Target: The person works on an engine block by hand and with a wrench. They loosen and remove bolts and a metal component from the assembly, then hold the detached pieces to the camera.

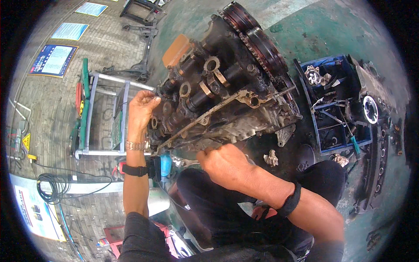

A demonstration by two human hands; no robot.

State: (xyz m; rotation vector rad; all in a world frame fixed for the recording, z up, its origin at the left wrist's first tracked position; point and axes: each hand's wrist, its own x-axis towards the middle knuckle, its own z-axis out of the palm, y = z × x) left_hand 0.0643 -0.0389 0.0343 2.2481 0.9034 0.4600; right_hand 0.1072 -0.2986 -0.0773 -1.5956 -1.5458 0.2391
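We see one oily engine block (227, 94) standing tilted on the green floor (331, 30), just in front of the knees, near the middle of the view. Our left hand (142, 109) is at 9 o'clock of the block; its fingers curl and touch the left end of the block, at the first round opening, but we cannot tell if they grip any small part there. On this wrist we count one metal watch (135, 145) and one black strap (135, 170). Our right hand (224, 163) lies at 6 o'clock of the block, closed into a loose fist and pressing on the lower edge of the block; what is inside the fist is hidden. This wrist carries one black band (291, 201).

At 12 o'clock of the block we count two toothed sprockets (255, 37) side by side, with one chain around them. One orange cap (176, 50) sits at 11 o'clock. At 3 o'clock, well apart from the hands, stands one blue tool tray (345, 135) with many small parts inside, and one screwdriver with green handle (354, 146) on its edge. One metal frame stand (107, 118) is at 9 o'clock, behind the left hand.
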